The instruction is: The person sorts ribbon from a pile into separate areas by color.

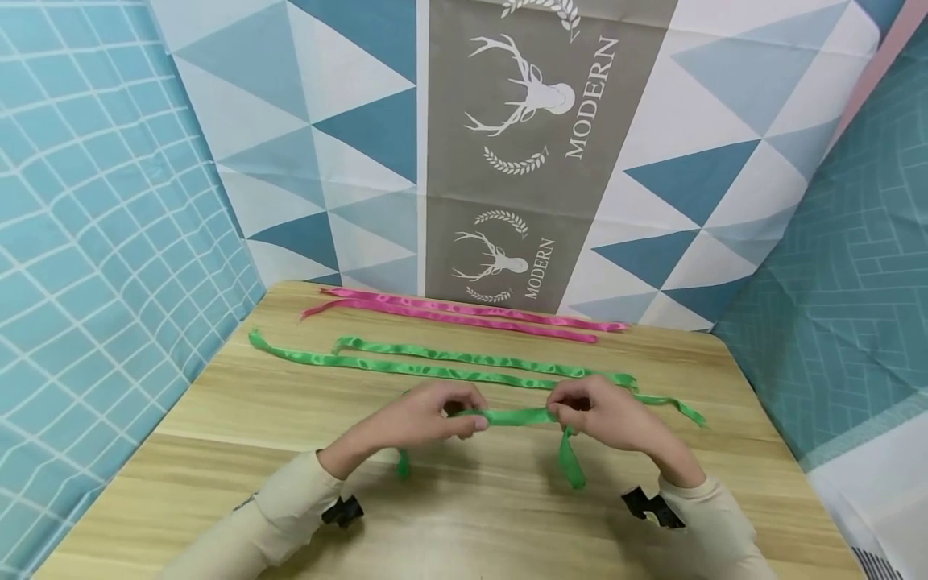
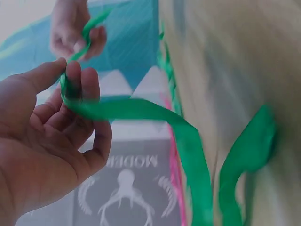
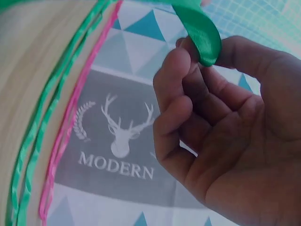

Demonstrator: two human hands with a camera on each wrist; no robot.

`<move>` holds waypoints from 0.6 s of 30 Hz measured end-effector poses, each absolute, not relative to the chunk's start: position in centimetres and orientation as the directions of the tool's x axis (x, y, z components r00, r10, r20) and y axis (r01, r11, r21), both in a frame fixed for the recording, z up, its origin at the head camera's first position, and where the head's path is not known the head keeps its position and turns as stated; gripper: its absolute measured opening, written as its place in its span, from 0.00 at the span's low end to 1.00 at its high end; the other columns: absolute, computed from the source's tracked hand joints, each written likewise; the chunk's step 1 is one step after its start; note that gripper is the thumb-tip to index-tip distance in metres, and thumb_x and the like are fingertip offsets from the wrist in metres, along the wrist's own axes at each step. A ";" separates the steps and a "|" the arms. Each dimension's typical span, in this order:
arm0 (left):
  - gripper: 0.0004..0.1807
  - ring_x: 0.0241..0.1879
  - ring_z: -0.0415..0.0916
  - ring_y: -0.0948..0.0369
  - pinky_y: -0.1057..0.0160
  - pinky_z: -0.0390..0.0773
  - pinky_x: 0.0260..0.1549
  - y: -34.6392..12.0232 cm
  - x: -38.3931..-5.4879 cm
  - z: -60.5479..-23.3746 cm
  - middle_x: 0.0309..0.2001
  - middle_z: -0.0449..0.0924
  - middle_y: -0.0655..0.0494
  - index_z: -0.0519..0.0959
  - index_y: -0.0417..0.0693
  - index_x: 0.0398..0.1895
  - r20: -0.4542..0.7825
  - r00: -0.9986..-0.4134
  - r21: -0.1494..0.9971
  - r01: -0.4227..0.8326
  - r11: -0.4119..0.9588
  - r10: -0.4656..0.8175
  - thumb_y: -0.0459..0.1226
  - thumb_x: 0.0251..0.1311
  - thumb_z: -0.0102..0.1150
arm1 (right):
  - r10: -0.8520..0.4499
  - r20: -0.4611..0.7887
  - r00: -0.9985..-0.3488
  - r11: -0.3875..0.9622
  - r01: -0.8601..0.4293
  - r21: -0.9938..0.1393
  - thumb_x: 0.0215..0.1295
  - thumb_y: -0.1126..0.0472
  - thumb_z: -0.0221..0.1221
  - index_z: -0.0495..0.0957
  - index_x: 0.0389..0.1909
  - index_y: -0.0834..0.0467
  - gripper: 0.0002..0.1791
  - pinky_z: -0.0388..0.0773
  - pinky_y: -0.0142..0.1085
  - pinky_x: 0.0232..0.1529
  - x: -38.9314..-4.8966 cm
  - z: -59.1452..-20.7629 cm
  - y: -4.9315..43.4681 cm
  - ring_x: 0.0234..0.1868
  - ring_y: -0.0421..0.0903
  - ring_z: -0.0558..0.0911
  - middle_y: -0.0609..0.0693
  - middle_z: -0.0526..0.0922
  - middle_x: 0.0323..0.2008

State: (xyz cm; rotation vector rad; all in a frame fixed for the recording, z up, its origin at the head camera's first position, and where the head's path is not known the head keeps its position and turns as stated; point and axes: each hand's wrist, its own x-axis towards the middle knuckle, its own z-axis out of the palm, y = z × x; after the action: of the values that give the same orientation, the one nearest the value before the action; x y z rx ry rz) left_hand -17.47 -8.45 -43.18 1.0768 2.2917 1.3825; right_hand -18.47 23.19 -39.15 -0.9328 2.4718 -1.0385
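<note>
A green ribbon [image 1: 518, 417] is stretched between both hands, a little above the wooden table. My left hand [image 1: 428, 415] pinches it between thumb and fingertips. In the left wrist view, the green ribbon [image 2: 136, 109] runs across the fingers of the left hand [image 2: 61, 122], and its loose length droops toward the table. The right hand [image 1: 609, 411] pinches the other side, and a short tail hangs below its fingers. In the right wrist view, the ribbon [image 3: 201, 33] passes between the thumb and index finger of the right hand [image 3: 225, 117].
Beyond the hands, two green ribbons [image 1: 435, 371] lie lengthwise on the wooden table [image 1: 239, 419]. Two pink ribbons [image 1: 464, 308] lie behind them near the back edge. Patterned cloth [image 1: 362, 161] rises behind the table, with a blue tiled sheet [image 1: 87, 201] on the left.
</note>
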 end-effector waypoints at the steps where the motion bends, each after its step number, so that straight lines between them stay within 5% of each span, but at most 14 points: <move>1: 0.07 0.28 0.75 0.60 0.64 0.73 0.28 -9.1 -17.6 -42.7 0.29 0.82 0.59 0.82 0.57 0.46 0.147 -0.703 0.842 0.458 0.285 0.696 0.46 0.73 0.60 | -0.674 -0.033 -0.738 0.526 -0.447 -0.724 0.77 0.61 0.57 0.84 0.43 0.55 0.07 0.80 0.39 0.32 -18.6 -38.8 23.5 0.30 0.49 0.81 0.47 0.82 0.31; 18: 0.10 0.28 0.70 0.43 0.57 0.74 0.31 -19.4 -18.5 -39.9 0.28 0.72 0.43 0.77 0.41 0.39 0.103 -0.792 0.941 0.273 0.198 0.602 0.40 0.73 0.60 | -0.658 -0.077 -0.749 0.516 -0.374 -0.770 0.79 0.69 0.50 0.79 0.48 0.66 0.09 0.79 0.40 0.35 -20.2 -38.0 31.2 0.31 0.53 0.81 0.53 0.82 0.31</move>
State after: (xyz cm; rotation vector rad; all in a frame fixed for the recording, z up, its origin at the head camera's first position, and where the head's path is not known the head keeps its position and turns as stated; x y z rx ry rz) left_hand -18.48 -19.35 -39.90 0.8289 2.1888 1.6249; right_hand -20.23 31.23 -38.02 -0.8548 2.4011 -1.0926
